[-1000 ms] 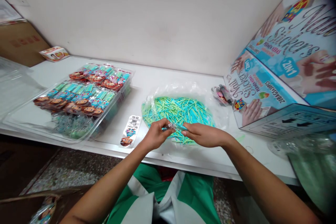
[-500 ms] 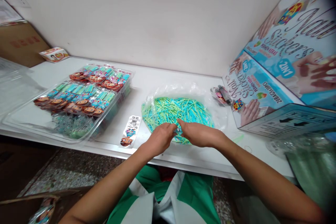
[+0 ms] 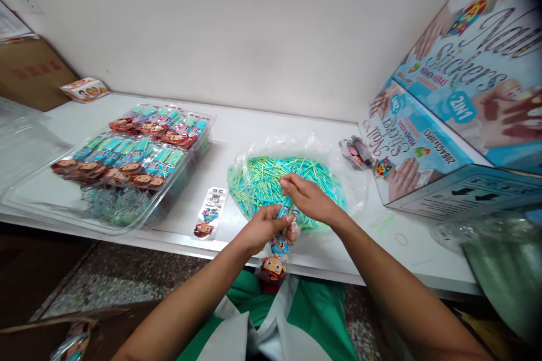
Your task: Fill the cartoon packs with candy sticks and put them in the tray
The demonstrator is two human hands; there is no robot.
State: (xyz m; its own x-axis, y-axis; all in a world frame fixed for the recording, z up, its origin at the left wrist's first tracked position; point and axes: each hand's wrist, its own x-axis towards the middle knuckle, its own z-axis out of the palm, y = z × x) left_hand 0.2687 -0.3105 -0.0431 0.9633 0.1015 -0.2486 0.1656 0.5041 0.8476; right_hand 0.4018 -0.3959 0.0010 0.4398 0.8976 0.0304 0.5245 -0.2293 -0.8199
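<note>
In my left hand (image 3: 267, 227) is a small clear packet (image 3: 273, 266), printed with a brown-haired cartoon face at its lower end. The packet hangs tilted over the table's front edge, face end down. Thin blue and green sticks (image 3: 287, 206) show at its upper end, between my two hands. My right hand (image 3: 312, 198) is closed, its fingers curled around the tops of these sticks; its fingertips are partly hidden. Just behind both hands, a heap of the same thin sticks (image 3: 271, 177) lies on an opened clear plastic bag (image 3: 311, 144).
At left, a clear plastic tray (image 3: 146, 224) holds rows of filled cartoon packets (image 3: 121, 161). A flat cartoon packet (image 3: 210, 211) lies between tray and heap. Large printed boxes (image 3: 436, 141) stand at right, beside a small dark packet (image 3: 354, 152). A rubber band (image 3: 401, 239) lies front right.
My hands have moved apart from their meeting point over the heap. The left has drawn back toward the table edge with the cartoon packet now showing; the right has turned above it.
</note>
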